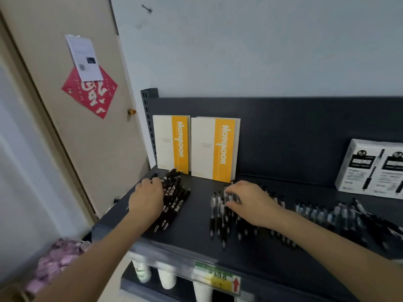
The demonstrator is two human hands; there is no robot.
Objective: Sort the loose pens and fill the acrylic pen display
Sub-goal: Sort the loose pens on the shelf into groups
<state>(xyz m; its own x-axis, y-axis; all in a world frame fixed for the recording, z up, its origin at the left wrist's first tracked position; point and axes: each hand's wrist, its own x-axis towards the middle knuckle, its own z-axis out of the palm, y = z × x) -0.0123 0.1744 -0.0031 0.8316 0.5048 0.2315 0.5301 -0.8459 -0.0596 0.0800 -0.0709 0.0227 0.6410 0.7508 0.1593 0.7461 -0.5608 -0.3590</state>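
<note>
Left fingers curled over the dark pens; right fingers spread flat atop the clear pens.

Left grip, right grip, both palm-down

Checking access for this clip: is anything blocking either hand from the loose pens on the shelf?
Nothing visible. The left hand touches the dark pen pile, the right hand the clear-barrelled pens. The acrylic display is not in view.
</note>
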